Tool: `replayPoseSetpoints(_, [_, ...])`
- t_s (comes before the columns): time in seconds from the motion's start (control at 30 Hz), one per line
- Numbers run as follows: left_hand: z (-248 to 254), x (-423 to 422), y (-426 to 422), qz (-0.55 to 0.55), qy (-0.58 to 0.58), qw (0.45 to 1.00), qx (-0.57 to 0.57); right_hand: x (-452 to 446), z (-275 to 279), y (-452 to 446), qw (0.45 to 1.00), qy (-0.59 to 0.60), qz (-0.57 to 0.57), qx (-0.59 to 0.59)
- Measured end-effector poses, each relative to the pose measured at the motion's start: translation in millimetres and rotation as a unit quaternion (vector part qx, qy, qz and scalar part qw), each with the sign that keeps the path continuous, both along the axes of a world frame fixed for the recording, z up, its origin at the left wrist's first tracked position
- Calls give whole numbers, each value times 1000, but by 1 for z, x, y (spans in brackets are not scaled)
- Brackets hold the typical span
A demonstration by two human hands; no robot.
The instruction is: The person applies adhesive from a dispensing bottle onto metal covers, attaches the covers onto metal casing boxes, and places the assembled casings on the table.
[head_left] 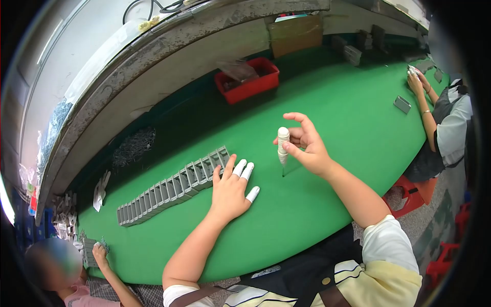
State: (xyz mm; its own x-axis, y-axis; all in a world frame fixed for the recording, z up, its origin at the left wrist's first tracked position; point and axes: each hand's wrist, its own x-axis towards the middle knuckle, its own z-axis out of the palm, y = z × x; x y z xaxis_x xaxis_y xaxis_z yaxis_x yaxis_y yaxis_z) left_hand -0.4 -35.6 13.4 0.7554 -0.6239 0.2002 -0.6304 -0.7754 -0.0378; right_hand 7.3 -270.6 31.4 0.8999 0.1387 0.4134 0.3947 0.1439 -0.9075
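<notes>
My left hand [231, 192] lies spread at the right end of a long row of grey plastic parts [171, 189], its fingertips touching or close to the last ones. White covers wrap several of its fingertips. In my right hand [306, 146] is a screwdriver [283, 146] with a white handle, held between thumb and fingers. The screwdriver stands nearly upright, its thin tip pointing down at the green table [317, 204].
A red bin [248, 81] with a plastic bag sits toward the back. Small metal pieces [134, 147] and a white glove [101, 191] lie at left. Co-workers [452, 120] are at right and lower left. A grey part [402, 104] lies at right.
</notes>
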Motion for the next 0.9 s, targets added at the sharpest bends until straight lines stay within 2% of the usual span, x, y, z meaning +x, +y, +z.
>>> replayPoseSetpoints(0.33, [1,-1,-1,-5,0,1000,-20,2,-1,0,1000,1,5,1])
replayPoseSetpoints(0.53, [2,-3,-2,-13,2,999,-30,2,-1,-2,999,0,50,-1])
replayPoseSetpoints(0.63, [2,-2,-3,-25,-7,999,-25,3,-2,-2,994,3,105,-32])
replayPoseSetpoints(0.9, [4,-5,-3,-26,-8,999,-31,2,-1,-1,990,-2,92,-107])
